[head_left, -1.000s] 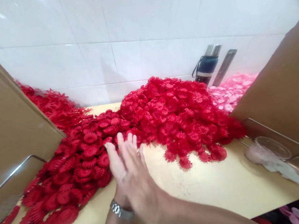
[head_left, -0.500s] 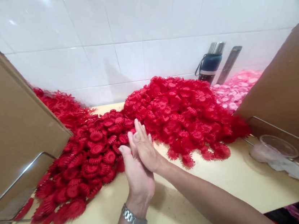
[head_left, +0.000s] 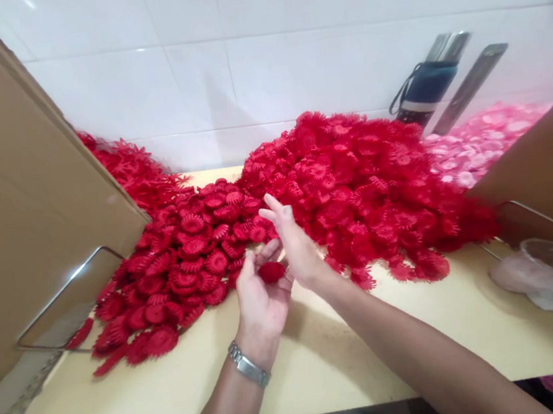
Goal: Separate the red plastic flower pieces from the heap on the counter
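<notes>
White tiles back my counter [head_left: 325, 355]. My left hand [head_left: 260, 299] pinches a red flower [head_left: 271, 272]; my right hand [head_left: 295, 241], fingers spread, touches it near the red pile [head_left: 354, 184].

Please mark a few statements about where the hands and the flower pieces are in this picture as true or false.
1. The left hand holds a small red plastic flower piece. True.
2. The right hand grips a blue cup. False: it holds no cup; its fingers are spread by the large heap of red plastic flower pieces.
3. A silver metal wristwatch sits on the left wrist. True.
4. The pile of pink plastic flower pieces lies at the far left. False: it lies at the right, behind the red heap.
5. A dark flask with a steel cap leans on the white tiled wall. True.
</notes>
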A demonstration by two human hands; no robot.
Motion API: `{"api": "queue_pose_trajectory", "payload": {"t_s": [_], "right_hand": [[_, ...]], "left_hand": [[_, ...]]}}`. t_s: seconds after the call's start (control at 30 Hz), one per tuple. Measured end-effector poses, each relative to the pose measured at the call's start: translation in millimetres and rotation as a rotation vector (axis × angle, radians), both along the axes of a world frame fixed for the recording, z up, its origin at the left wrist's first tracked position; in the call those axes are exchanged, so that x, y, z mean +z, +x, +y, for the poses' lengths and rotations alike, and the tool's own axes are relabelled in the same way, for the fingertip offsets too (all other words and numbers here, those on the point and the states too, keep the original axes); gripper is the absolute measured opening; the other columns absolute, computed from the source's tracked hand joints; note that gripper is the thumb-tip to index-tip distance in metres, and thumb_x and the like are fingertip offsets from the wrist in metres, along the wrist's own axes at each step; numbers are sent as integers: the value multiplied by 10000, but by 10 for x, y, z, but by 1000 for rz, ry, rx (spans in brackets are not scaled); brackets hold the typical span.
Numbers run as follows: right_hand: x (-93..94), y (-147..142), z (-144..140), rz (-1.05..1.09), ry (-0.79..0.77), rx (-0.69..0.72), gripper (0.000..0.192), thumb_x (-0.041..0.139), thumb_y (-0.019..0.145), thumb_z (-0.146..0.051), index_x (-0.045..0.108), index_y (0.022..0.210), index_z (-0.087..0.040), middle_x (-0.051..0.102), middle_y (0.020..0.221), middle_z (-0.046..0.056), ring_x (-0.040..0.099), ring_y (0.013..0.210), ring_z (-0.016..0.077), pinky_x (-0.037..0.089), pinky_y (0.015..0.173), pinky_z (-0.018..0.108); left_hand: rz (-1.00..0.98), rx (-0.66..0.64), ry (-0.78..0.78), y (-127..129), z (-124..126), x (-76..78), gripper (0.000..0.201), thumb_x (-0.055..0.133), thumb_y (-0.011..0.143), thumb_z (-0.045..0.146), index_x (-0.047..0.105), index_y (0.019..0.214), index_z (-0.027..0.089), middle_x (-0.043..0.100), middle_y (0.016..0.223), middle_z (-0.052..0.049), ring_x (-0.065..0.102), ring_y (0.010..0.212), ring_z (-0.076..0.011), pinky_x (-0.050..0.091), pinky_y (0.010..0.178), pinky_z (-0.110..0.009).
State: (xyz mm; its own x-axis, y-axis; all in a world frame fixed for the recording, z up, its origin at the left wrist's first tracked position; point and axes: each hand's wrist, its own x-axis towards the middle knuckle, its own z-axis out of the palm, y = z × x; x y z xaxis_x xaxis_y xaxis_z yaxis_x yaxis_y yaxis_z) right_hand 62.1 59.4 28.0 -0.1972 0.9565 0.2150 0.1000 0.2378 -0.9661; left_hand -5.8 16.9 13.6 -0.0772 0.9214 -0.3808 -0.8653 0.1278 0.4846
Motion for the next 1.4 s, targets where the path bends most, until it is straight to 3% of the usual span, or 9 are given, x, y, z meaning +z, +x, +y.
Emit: {"api": "queue_pose_trajectory", "payload": {"t_s": [0.1,0.17,0.27,0.37,0.53,0.7,1.03,1.23,1.4], "right_hand": [[3,163,-83,59,-58,46,427,315,892,-482,528,1147,-215,626,1075,71,607,963,184,501,798,342],[-6,267,-175,-66,19,121,248,475,851,-372,608,969,-199,645,937,50,624,839,162,507,731,312],[-48,367,-273,-314,241,207,108,582,778,-215,642,864,-192,640,901,41,592,848,162,472,770,325],[-109,410,-280,-414,356,220,133,547,765,-102,642,820,-178,651,880,42,579,844,152,454,768,305],[-184,467,-247,-458,317,171,205,473,767,-46,631,820,-166,649,772,30,580,706,129,445,653,255],[-233,475,-298,-481,397,61,191,462,751,-48,582,859,-151,635,758,40,568,696,141,427,657,267],[-296,499,-343,-517,440,-109,122,473,752,-118,553,816,-183,566,645,11,504,630,148,392,606,264],[-354,492,-361,-507,564,-130,142,455,748,-100,548,811,-188,571,667,21,520,651,156,406,625,275],[-343,486,-367,-463,485,-119,132,466,750,-118,548,830,-185,577,668,19,533,654,153,419,623,273]], "left_hand": [[-18,-51,4,-116,-43,-7,294,437,857,284,635,723,113,665,730,-70,632,685,-165,537,637,-301],[-23,-44,12,-145,-73,2,264,456,846,267,623,709,116,643,698,-47,617,654,-143,529,602,-268],[-19,-20,-11,-108,-97,18,246,459,845,235,618,695,124,618,663,-17,588,608,-98,494,542,-191],[0,-70,-4,-53,-120,28,243,469,846,245,640,721,127,630,701,-15,592,662,-91,484,557,-166],[96,-228,105,-55,-210,-8,161,527,801,161,662,887,138,661,940,-44,601,854,-125,505,727,-223],[204,-253,137,-55,-248,-86,278,527,739,39,646,962,154,664,1003,-52,603,944,-159,486,835,-287],[198,-246,105,-18,-250,-80,182,490,832,220,639,895,136,683,853,-59,645,778,-165,539,722,-322],[350,-258,67,6,-249,-111,107,657,669,145,627,770,121,674,717,-42,653,697,-170,541,623,-269],[420,-254,27,-26,-244,-115,118,670,643,175,596,720,124,638,579,-13,628,531,-148,517,495,-241]]}}
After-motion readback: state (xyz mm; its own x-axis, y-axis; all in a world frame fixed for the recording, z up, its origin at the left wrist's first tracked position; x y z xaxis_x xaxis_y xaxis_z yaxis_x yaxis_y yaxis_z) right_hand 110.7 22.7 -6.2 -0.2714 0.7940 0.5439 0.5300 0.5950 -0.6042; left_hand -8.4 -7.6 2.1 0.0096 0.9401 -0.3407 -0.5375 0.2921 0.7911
